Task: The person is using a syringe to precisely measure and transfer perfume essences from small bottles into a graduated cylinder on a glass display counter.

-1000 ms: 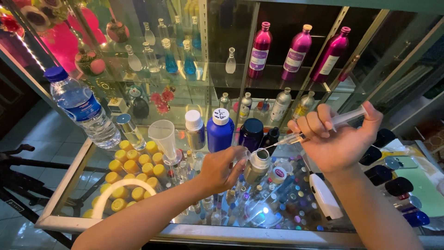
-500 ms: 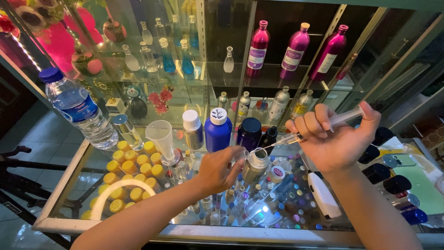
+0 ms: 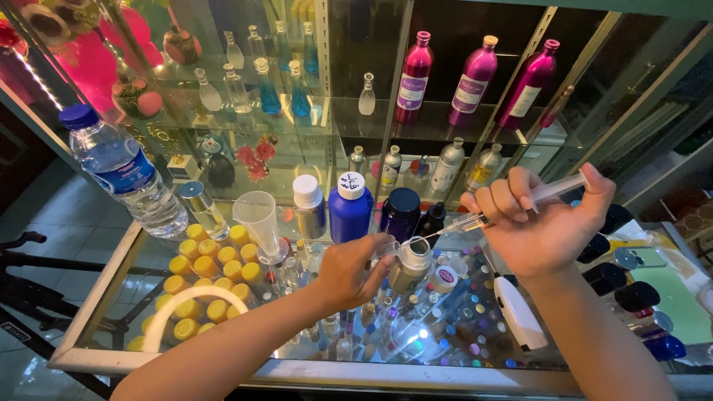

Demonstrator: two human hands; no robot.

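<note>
Clear plastic syringe (image 3: 520, 202), glossy glass counter (image 3: 111, 286), shiny metallic magenta bottles (image 3: 473, 83)

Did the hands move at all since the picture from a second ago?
Hardly. The right hand still holds the syringe with its needle tip at the mouth of the small bottle, and the left hand still grips that bottle. The thumb stays on the plunger; any push is too small to see. The water bottle, funnel and yellow caps stayed put.

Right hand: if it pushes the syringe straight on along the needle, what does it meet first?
Probably the small clear vial held in the left hand. The right hand aims the syringe down-left, tip at the vial's mouth; depth is unclear.
</note>
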